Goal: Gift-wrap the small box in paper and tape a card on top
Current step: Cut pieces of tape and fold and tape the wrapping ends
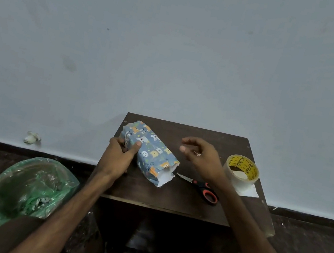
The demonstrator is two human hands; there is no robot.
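While the left hand (121, 154) grips the far end of the box (153, 148), pinning it to the desk (170, 200), the right hand (201, 154) hovers just beside it with fingers loosely curled; whether it pinches a scrap of tape I cannot tell. Paper runs round the box, but the end nearest the right hand gapes open, so closing the ends looks like the step in hand. Next, that end likely needs folding flat and taping; tape (241, 169) and scissors (205, 192) lie just past the right hand, with a white sheet (250, 192), perhaps the card, under the roll.
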